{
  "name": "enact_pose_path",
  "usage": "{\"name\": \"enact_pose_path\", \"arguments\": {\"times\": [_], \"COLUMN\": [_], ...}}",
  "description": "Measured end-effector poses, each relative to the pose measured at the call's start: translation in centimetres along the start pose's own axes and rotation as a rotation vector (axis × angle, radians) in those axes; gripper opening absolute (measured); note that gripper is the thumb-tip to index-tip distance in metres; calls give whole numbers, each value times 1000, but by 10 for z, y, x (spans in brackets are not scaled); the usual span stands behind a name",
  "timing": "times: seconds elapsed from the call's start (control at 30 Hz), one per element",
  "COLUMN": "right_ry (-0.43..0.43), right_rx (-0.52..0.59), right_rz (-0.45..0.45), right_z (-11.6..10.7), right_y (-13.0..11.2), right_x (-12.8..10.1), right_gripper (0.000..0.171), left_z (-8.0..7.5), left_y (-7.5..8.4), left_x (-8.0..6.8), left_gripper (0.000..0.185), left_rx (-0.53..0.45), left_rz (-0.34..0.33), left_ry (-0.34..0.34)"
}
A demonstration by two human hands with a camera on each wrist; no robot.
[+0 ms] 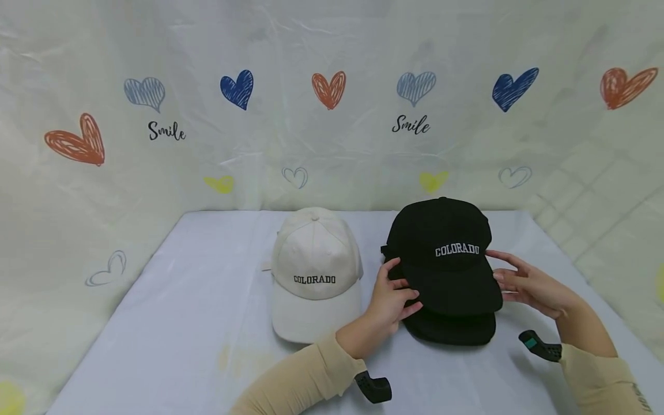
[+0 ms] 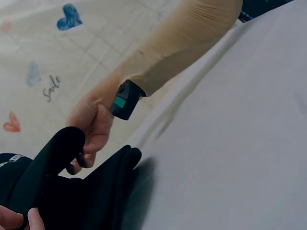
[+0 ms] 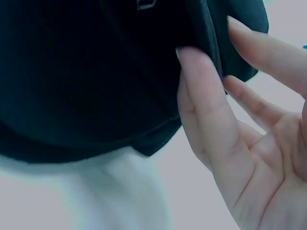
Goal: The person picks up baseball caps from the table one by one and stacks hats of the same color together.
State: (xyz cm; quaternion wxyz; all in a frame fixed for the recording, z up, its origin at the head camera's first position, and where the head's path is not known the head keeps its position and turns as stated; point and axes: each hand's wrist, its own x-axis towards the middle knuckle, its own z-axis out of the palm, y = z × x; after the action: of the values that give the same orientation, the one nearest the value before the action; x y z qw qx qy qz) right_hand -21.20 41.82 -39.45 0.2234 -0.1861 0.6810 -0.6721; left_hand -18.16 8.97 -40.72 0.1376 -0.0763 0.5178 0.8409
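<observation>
Two black caps are stacked at the right of the table. The top black cap (image 1: 445,253) (image 2: 72,191) (image 3: 96,72) reads COLORADO; the lower black cap (image 1: 450,329) shows only its brim. My left hand (image 1: 404,285) grips the top cap's left brim edge, thumb above and fingers curled beneath. My right hand (image 1: 495,274) (image 2: 91,122) rests against the brim's right edge, and its fingers (image 3: 201,96) lie straight against the edge with the palm open. A white COLORADO cap (image 1: 316,276) sits just to the left, untouched.
The table (image 1: 181,323) (image 2: 230,143) wears a pale cloth, with bare room left of and in front of the caps. A heart-printed "Smile" backdrop (image 1: 332,115) walls in the back and both sides. Black camera mounts (image 1: 373,387) (image 1: 539,346) hang at my wrists.
</observation>
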Motion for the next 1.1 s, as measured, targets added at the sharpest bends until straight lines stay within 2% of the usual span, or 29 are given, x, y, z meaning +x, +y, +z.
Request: {"name": "enact_pose_path", "arguments": {"times": [0.1,0.3,0.53,0.67,0.97,1.1], "right_ry": [19,38,89,86,5,13], "right_rx": [0,111,114,119,147,125], "right_rz": [-5,-8,57,85,87,123], "right_z": [1,1,2,1,1,2], "right_y": [-1,1,5,8,14,15], "right_x": [4,8,8,8,1,0], "right_gripper": [51,49,51,52,51,50], "left_z": [-3,-9,-12,-13,-9,-10], "left_y": [-1,-3,-4,-1,0,1], "left_x": [-1,-4,-6,-5,-2,-1], "left_gripper": [73,74,74,71,51,48], "left_rx": [-11,-22,25,67,48,44], "left_rz": [-18,-51,-44,-19,-3,0], "left_ry": [-5,-13,-8,-7,57,59]}}
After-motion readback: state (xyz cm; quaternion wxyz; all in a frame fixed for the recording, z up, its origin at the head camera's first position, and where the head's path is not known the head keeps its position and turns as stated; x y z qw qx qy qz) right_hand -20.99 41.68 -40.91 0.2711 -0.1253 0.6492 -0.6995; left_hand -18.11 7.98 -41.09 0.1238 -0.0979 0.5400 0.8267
